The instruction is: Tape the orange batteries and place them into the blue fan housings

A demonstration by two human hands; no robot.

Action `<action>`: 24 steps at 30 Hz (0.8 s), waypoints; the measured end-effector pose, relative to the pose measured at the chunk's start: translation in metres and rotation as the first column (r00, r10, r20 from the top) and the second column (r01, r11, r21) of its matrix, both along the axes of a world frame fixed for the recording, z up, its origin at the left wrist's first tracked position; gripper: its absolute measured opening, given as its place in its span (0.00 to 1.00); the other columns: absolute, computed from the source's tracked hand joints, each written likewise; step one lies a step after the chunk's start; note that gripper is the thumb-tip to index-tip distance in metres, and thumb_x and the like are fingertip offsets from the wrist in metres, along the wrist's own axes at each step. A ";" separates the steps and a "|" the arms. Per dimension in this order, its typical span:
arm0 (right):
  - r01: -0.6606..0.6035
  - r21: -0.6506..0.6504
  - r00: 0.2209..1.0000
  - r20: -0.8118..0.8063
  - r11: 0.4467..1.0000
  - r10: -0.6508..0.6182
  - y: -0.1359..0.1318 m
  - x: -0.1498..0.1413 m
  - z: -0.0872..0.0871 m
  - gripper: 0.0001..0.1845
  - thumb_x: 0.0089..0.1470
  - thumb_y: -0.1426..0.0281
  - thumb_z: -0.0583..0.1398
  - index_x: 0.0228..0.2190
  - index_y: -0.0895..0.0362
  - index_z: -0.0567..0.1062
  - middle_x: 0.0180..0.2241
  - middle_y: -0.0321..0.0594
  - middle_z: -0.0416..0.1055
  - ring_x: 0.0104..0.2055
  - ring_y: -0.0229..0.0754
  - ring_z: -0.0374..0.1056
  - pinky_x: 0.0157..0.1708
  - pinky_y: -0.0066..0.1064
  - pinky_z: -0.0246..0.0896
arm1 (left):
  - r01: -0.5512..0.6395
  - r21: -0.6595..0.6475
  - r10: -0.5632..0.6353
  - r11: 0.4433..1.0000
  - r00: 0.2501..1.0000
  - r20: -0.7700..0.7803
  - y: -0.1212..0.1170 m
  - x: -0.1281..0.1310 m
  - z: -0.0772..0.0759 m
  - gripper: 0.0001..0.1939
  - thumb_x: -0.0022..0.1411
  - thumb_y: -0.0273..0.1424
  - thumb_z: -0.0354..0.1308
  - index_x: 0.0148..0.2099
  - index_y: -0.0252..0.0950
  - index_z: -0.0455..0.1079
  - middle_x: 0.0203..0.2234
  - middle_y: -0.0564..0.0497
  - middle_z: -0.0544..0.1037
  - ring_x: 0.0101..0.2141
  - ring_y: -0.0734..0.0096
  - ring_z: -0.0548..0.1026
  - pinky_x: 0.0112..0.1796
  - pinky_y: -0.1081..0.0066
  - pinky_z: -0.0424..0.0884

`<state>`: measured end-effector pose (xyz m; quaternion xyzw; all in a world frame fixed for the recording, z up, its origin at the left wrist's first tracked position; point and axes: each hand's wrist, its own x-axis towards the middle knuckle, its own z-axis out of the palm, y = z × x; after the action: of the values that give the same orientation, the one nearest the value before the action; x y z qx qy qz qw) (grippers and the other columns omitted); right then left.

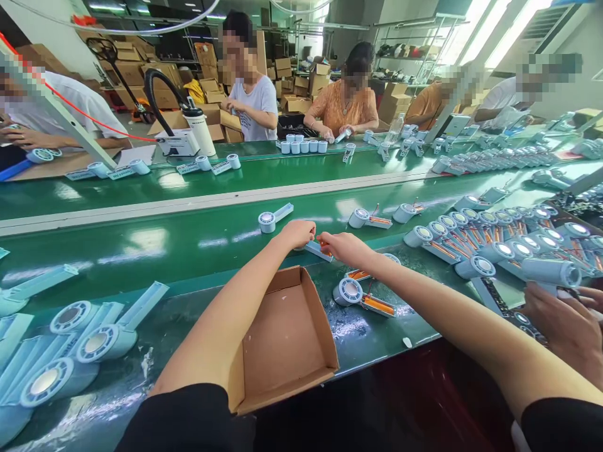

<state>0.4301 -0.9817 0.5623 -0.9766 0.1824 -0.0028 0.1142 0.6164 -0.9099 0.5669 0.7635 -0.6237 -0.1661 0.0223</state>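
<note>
My left hand (300,233) is closed in a pinch over a light-blue handheld fan housing (318,250), whose open handle points right and shows orange inside. The round head of this housing is hidden behind my left hand. Close by, my right hand (343,247) is closed too, with thumb and fingertips pinched together above the handle; whatever is between them is too small to make out. Below my wrists, an open cardboard box (288,333) stands at the bench edge. Another fan housing (349,292) with an orange part in its handle lies below my right forearm.
Left, several housings (97,343) lie in a pile. Right, rows of housings (471,233) with orange parts fill the bench, beside another person's hand (563,320) holding one. More housings sit on the green belt (202,235). Several people work across it.
</note>
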 end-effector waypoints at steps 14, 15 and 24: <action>0.078 -0.099 0.980 -0.175 0.992 -0.095 0.011 0.020 0.009 0.23 0.66 0.64 0.60 0.59 0.51 0.79 0.48 0.49 0.85 0.48 0.56 0.82 0.45 0.37 0.70 | -0.095 -0.042 0.094 0.995 0.995 -0.036 -0.015 -0.014 0.001 0.19 0.74 0.41 0.63 0.60 0.37 0.74 0.56 0.43 0.78 0.52 0.59 0.79 0.52 0.53 0.80; 0.095 -0.101 0.977 -0.180 0.990 -0.112 0.011 0.018 0.010 0.23 0.65 0.63 0.59 0.59 0.50 0.79 0.47 0.49 0.85 0.47 0.56 0.82 0.44 0.37 0.70 | -0.095 -0.046 0.093 0.994 0.995 -0.039 -0.016 -0.014 0.001 0.19 0.74 0.41 0.63 0.60 0.37 0.74 0.56 0.43 0.78 0.52 0.59 0.79 0.52 0.53 0.80; 0.173 -0.034 0.981 -0.084 0.984 -0.176 0.003 0.009 0.003 0.21 0.65 0.62 0.60 0.56 0.48 0.83 0.47 0.47 0.85 0.48 0.56 0.80 0.43 0.36 0.68 | -0.116 -0.064 0.113 0.991 0.992 -0.055 -0.021 -0.023 0.000 0.19 0.73 0.41 0.63 0.60 0.38 0.74 0.56 0.43 0.78 0.52 0.59 0.79 0.52 0.53 0.80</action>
<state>0.4388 -0.9788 0.5651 -0.9574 0.2721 0.0270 0.0927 0.5932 -0.9305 0.5670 0.7924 -0.5832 -0.1630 0.0736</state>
